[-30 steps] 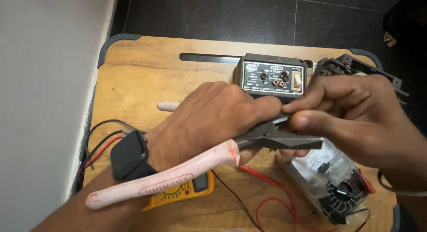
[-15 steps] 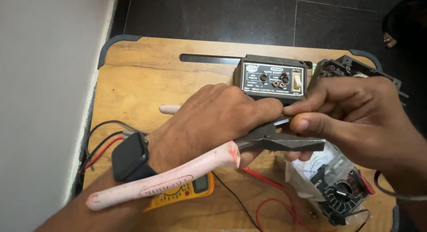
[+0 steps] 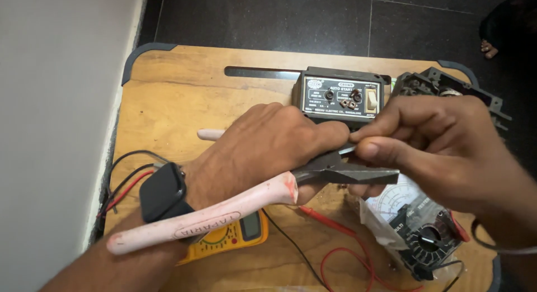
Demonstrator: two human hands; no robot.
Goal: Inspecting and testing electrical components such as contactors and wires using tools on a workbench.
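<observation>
Wooden board table with dark rounded edging, set over black floor tiles; pale wall along the 9 o'clock side.

Left hand at centre, fingers wrapped and pressed together around pliers; black smartwatch on the wrist. Pale pink handles of the pliers trailing toward 8 o'clock, one across the wrist, the other poking out behind the hand toward 10 o'clock. Dark jaws pointing toward 3 o'clock, nearly closed; whatever sits between them too small to tell.

Right hand at 3 o'clock of centre, thumb and forefinger pinched together just at the pliers' head, touching the left forefinger. Object in the pinch hidden; cannot tell what.

Grey control box with knobs and a switch at 12 o'clock, just behind both hands. Dark bracket-like part at 1 o'clock, partly hidden by the right hand. Yellow multimeter at 7 o'clock, under the pliers handle. Analogue meter in clear plastic wrap at 4 o'clock. Red lead looping at 6 o'clock; red and black wires at 9 o'clock by the wall.
</observation>
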